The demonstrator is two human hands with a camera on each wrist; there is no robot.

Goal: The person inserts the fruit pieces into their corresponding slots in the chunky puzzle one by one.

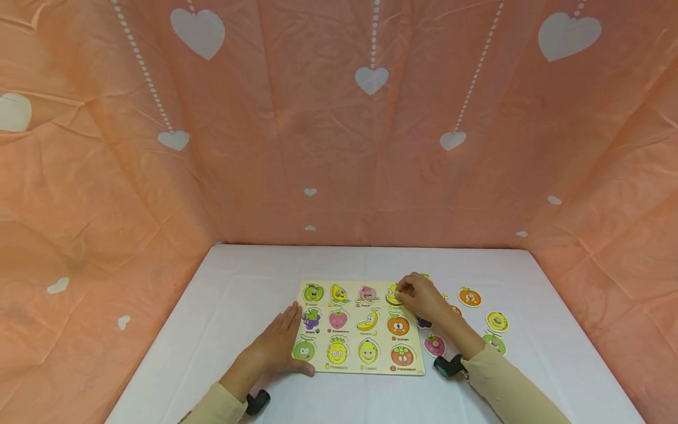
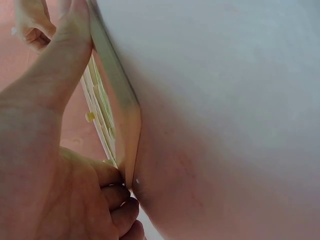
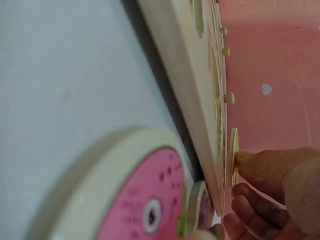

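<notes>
A cream wooden puzzle board (image 1: 349, 304) with fruit pictures in rows lies on the white table. My left hand (image 1: 275, 343) rests against its left side, fingers straight along the edge and thumb at the front edge; the left wrist view shows the thumb (image 2: 70, 45) near the board corner. At the back right corner my right hand (image 1: 424, 297) pinches a round yellow fruit puzzle piece (image 1: 392, 294) between thumb and fingertips. Seen side-on in the right wrist view, that thin piece (image 3: 234, 157) stands just off the board's surface. Its printed face is mostly hidden.
Right of the board lie several loose pieces: a strawberry (image 1: 434, 345), an orange (image 1: 469, 297), a round yellow one (image 1: 497, 321), a green one (image 1: 495, 343) and a purple one (image 1: 423, 323). Some are partly under the right forearm. Peach cloth with hearts (image 1: 371, 176) surrounds the table.
</notes>
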